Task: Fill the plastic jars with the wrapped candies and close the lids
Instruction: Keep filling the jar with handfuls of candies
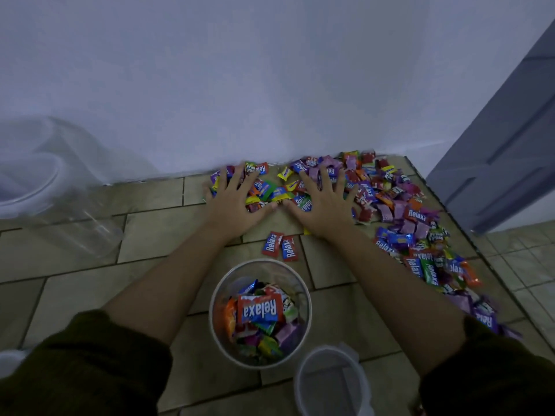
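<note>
A clear plastic jar (304, 291) stands open on the tiled floor between my forearms, partly filled with wrapped candies. A heap of colourful wrapped candies (390, 202) spreads along the wall and down the right side. My left hand (235, 202) and my right hand (326, 205) lie spread, palms down, on the near edge of the heap, thumbs almost touching. Two red and blue Relaxa candies (280, 246) lie loose just behind my wrists. A clear round lid (330, 382) lies on the floor right of the jar.
A large clear plastic jar (45, 187) lies on its side at the left by the white wall. A grey door (504, 163) stands at the right. Part of a white object (10, 360) shows at the lower left edge.
</note>
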